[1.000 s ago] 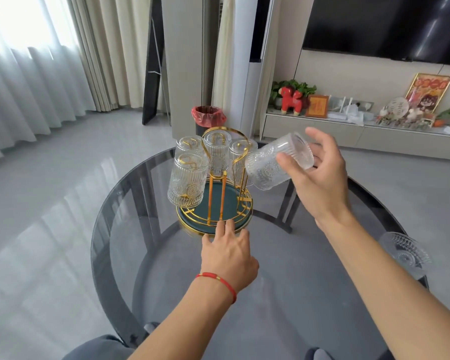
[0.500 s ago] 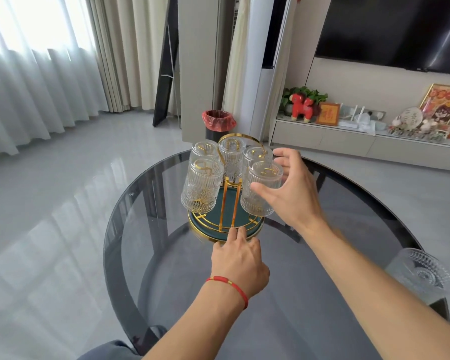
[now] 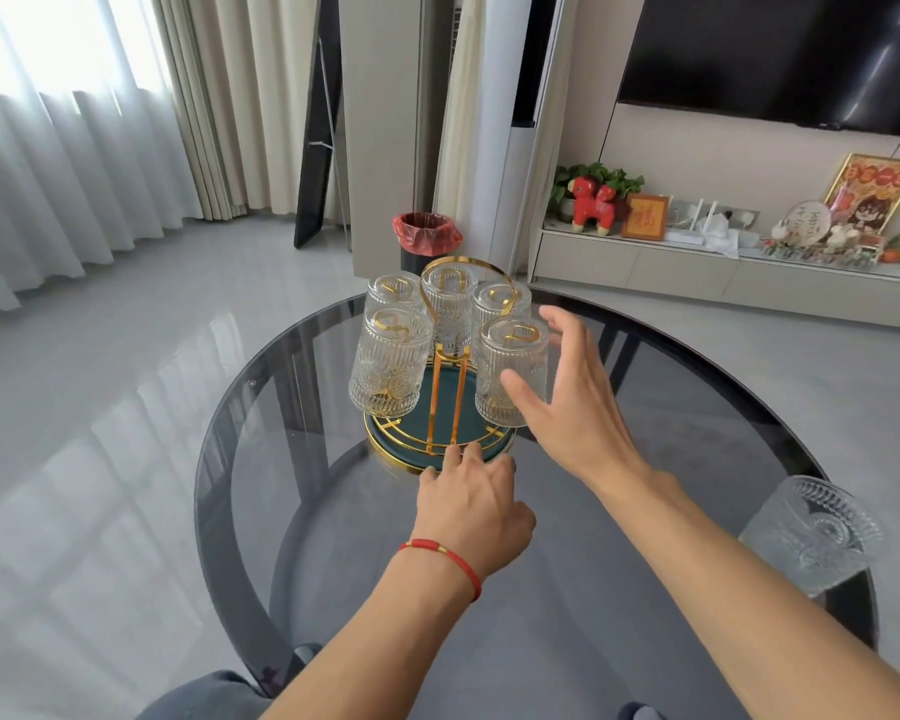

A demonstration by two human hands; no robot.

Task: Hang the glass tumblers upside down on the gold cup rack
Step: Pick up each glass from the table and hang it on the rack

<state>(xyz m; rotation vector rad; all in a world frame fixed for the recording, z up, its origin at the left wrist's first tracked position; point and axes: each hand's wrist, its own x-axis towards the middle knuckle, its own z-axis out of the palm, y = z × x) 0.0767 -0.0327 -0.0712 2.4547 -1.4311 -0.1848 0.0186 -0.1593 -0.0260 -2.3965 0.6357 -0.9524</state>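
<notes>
The gold cup rack (image 3: 440, 402) with its dark green round base stands at the far middle of the round smoked-glass table (image 3: 333, 589). Several ribbed glass tumblers hang upside down on it; the front right tumbler (image 3: 510, 356) and front left tumbler (image 3: 388, 363) are nearest. My right hand (image 3: 567, 402) is just to the right of the front right tumbler, fingers spread, thumb close to the glass, holding nothing. My left hand (image 3: 471, 504) rests with its fingertips on the base's near rim. Another tumbler (image 3: 814, 535) stands upright at the table's right edge.
Grey tiled floor surrounds the table. Behind it stand a bin with a red liner (image 3: 424, 241), a TV shelf with ornaments (image 3: 697, 241) and curtains on the left. My knees show at the bottom edge.
My right hand carried a tumbler to the rack, set it upside down on the front right peg, and has now let go and drawn back slightly. The left hand stayed on the base.
</notes>
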